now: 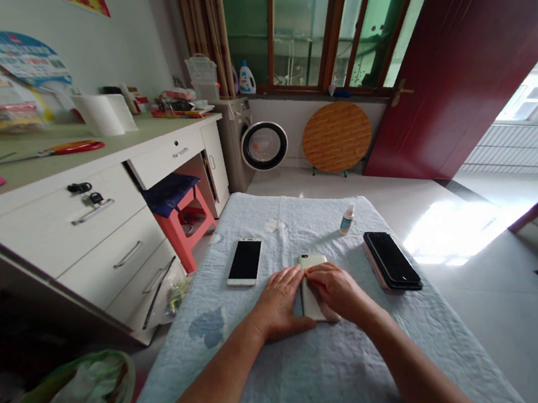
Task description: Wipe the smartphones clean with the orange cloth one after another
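A pale phone (320, 308) lies back side up on the cloth-covered table (296, 386), its camera at the far end. My left hand (280, 304) holds it along the left edge, thumb toward the near end and fingers together near the far end. My right hand (335, 287) is closed over the phone's upper right part, fingertips pinched near the camera; a tiny orange spot shows there, too small to name. A white phone with a dark screen (245, 261) lies to the left. On the right, a black phone (392, 260) rests on a pinkish item.
A small bottle (346, 219) stands beyond my hands on the table. Left are a drawer desk (102, 233), a red stool (182, 231) and a basket (127, 371). Farther back are a washing machine (237, 139) with its door open and a round wooden board (337, 136).
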The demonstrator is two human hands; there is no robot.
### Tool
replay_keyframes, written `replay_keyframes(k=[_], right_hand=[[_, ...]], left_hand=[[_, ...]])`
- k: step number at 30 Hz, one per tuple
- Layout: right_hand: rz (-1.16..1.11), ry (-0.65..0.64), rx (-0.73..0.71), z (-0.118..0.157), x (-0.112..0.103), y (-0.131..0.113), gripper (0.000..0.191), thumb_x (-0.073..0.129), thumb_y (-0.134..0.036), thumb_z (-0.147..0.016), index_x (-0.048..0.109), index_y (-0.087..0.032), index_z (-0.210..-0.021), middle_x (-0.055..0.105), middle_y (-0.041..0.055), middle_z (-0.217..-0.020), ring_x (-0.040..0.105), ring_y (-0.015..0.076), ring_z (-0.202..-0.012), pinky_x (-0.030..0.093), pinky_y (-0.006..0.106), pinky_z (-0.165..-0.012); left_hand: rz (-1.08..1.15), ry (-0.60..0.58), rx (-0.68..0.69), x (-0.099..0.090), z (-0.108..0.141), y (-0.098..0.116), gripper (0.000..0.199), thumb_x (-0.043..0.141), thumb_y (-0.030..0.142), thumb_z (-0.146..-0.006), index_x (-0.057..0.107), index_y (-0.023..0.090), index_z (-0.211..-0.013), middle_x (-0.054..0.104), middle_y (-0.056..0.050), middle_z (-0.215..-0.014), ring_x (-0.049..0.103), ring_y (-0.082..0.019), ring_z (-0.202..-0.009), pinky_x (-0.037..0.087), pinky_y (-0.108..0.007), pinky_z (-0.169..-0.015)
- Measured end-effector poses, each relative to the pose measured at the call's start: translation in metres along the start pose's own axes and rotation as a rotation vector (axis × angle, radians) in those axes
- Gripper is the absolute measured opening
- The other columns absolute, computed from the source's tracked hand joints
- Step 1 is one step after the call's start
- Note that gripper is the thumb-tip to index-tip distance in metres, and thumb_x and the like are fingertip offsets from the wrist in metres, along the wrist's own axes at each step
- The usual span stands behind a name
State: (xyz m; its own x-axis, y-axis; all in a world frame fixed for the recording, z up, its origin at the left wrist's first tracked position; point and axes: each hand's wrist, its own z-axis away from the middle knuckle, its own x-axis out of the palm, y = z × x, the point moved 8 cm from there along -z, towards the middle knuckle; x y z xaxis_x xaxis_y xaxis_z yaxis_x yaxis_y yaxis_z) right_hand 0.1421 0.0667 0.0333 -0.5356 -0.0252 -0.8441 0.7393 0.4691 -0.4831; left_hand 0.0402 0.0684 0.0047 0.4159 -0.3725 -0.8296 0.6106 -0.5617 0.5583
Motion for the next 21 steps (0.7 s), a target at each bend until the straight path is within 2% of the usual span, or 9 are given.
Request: replay_keyframes(k=[5, 8, 12, 16, 21], right_hand=[[-0.046, -0.069, -0.046, 0.003, -0.001, -0.008, 0.023, 0.049, -0.008, -0.087, 0.069, -0.017, -0.083, 0.069, 0.0043, -0.09, 0.06, 0.0151, -0.09, 0.042, 0.026, -0.088], [-0.008, -0.084, -0.031, 0.005, -0.001, -0.005, 0.021, 0.051, -0.01, -0.087, 0.069, -0.018, -0.085, 0.066, 0.0041, -0.092, 0.058, 0.0151, -0.091, 0.041, 0.027, -0.088], [0.092, -0.02, 0.066, 0.006, -0.003, 0.011, 0.019, 0.054, -0.017, -0.089, 0.071, -0.024, -0.092, 0.061, 0.0045, -0.098, 0.053, 0.0165, -0.094, 0.04, 0.029, -0.087], [0.121, 0.058, 0.129, 0.006, -0.005, 0.027, 0.022, 0.05, -0.025, -0.093, 0.071, -0.027, -0.099, 0.058, 0.0043, -0.094, 0.052, 0.0165, -0.09, 0.041, 0.03, -0.085], [0.147, 0.143, 0.166, 0.003, -0.005, 0.038, 0.024, 0.047, -0.026, -0.095, 0.07, -0.025, -0.098, 0.058, 0.0044, -0.091, 0.052, 0.0168, -0.089, 0.041, 0.028, -0.083]], left_hand=[[-0.025, -0.021, -0.011, -0.001, 0.0, 0.001, 0.098, 0.077, 0.046, -0.061, 0.034, 0.014, -0.142, 0.029, -0.017, -0.153, 0.024, -0.032, -0.141, 0.019, -0.047, -0.116], [-0.019, -0.003, 0.003, -0.001, 0.0, 0.001, 0.096, 0.077, 0.047, -0.061, 0.035, 0.016, -0.142, 0.03, -0.017, -0.152, 0.025, -0.032, -0.141, 0.02, -0.048, -0.115], [-0.006, 0.011, 0.017, 0.001, 0.0, 0.0, 0.098, 0.076, 0.047, -0.061, 0.033, 0.017, -0.143, 0.03, -0.017, -0.152, 0.025, -0.032, -0.141, 0.02, -0.048, -0.115], [-0.006, 0.017, 0.011, 0.003, -0.001, -0.003, 0.099, 0.076, 0.046, -0.06, 0.031, 0.018, -0.144, 0.03, -0.016, -0.152, 0.027, -0.033, -0.14, 0.02, -0.049, -0.115], [-0.037, 0.045, 0.042, 0.002, 0.0, 0.003, 0.088, 0.075, 0.046, -0.061, 0.041, 0.019, -0.137, 0.035, -0.015, -0.15, 0.031, -0.033, -0.137, 0.022, -0.049, -0.113]])
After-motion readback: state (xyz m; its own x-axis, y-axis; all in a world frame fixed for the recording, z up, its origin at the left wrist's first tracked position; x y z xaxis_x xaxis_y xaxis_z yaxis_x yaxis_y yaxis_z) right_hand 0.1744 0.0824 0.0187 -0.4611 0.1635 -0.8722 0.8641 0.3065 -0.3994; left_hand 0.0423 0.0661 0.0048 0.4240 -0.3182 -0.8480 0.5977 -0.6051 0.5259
